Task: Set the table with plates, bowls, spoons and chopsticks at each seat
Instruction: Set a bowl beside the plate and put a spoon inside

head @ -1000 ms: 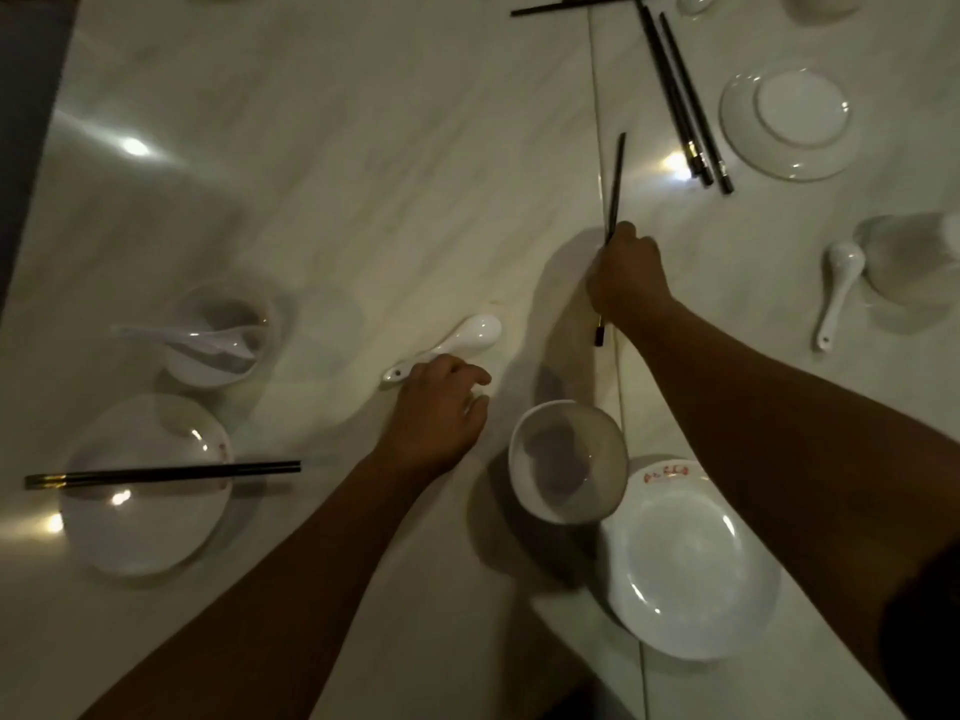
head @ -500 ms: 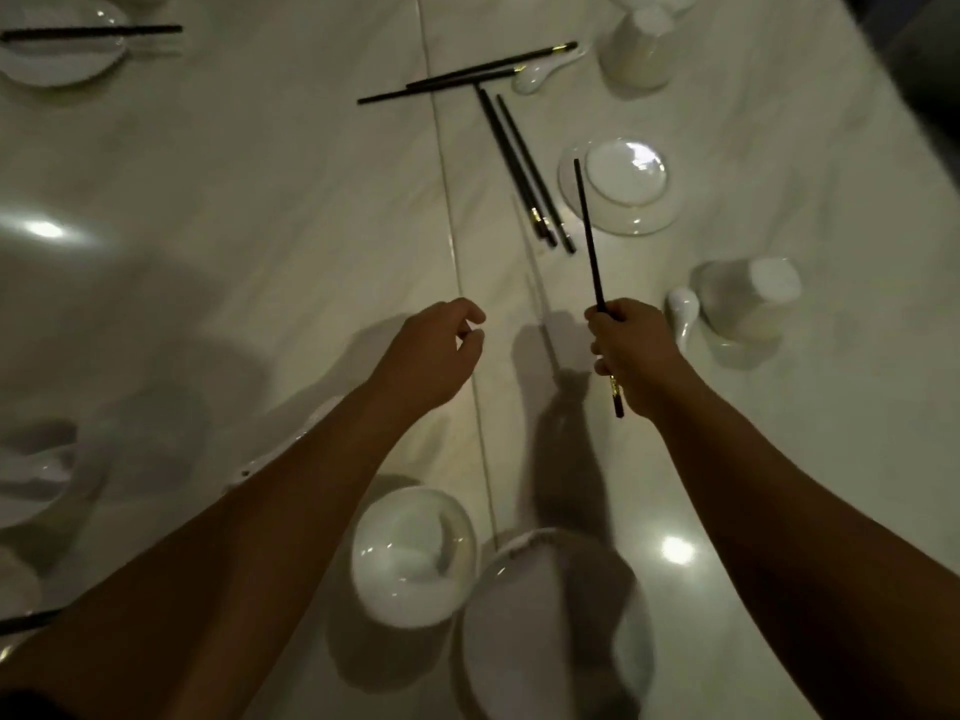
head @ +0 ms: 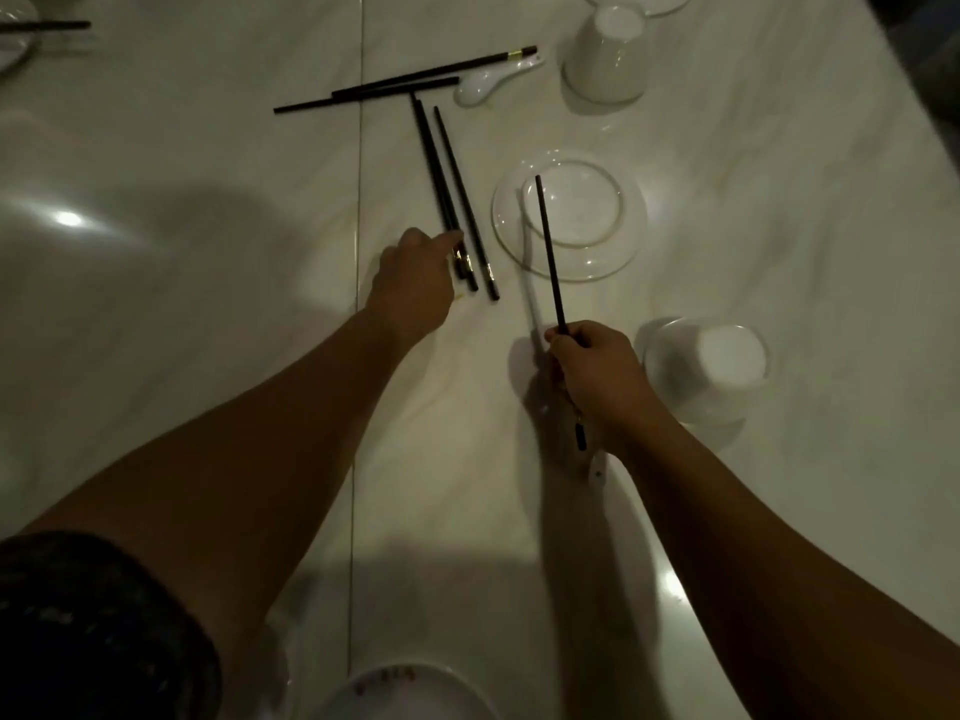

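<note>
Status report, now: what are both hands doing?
Right hand shut on one chopstick. Left hand fingers touching loose chopsticks on table. Upside-down plate beside; nothing blocking.

small reddish marks printed on rim of white plate [head: 395,680] at bottom edge, too blurred to be read, no other text or labels seen

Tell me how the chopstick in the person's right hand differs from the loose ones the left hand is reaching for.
The held chopstick is a single stick, raised off the table in the right hand, its tip over the upturned plate. The loose chopsticks are several, lying flat on the table beside that plate. The left hand only touches their near ends, with no closed grip yet. All are dark, slim sticks pointing roughly away from the person.
</note>
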`<state>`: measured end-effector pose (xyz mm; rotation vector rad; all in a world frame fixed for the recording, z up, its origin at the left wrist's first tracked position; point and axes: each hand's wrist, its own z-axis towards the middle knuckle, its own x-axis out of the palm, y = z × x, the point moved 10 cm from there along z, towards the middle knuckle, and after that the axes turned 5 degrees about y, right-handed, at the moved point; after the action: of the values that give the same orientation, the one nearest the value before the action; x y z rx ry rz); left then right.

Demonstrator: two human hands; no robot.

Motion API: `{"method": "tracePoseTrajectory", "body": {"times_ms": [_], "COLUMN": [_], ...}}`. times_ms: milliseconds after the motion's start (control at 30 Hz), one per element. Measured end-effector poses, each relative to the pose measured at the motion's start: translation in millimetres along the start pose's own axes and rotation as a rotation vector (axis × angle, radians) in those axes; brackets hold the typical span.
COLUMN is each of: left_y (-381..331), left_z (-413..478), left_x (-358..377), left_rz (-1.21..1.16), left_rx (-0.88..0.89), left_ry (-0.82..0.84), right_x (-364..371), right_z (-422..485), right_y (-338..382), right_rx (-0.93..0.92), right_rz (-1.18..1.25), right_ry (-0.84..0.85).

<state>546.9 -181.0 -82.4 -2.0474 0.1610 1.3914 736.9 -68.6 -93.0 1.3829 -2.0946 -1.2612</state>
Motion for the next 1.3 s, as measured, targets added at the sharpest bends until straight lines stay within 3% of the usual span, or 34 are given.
{"method": "tracePoseTrajectory", "body": {"times_ms": [333, 500, 633, 733, 900, 1100, 1300], "left_y": [19, 27, 55, 69, 67, 46, 52], "left_z": [12, -1, -38, -80, -174, -292, -405], "left_x": [-25, -35, -38, -17, -5, -17, 11], "left_rz": [-0.088, -0.115, -0.315, -0.777, -1.075, -0.942, -0.828], "left_rx": [-0.064, -0.124, -0.341, -0.473, -0.534, -0.348, -0.349], "left_ry": [-0.157, -0.14, -0.101, 0.074, 0.229, 0.441, 0.551], "right_x": [9, 24, 32, 48, 69, 82, 91], "right_z": [14, 4, -20, -48, -111, -204, -281], "right_y": [16, 18, 15, 0, -34, -60, -94], "right_rx": [-0.084, -0.082, -0.073, 0.012, 0.185, 0.193, 0.196], "right_rz": [-0.059, -0.096, -0.046, 0.122, 0.287, 0.256, 0.101], "right_ry": [-0.007, 0.0, -0.006, 0.049, 0.107, 0.128, 0.179]}}
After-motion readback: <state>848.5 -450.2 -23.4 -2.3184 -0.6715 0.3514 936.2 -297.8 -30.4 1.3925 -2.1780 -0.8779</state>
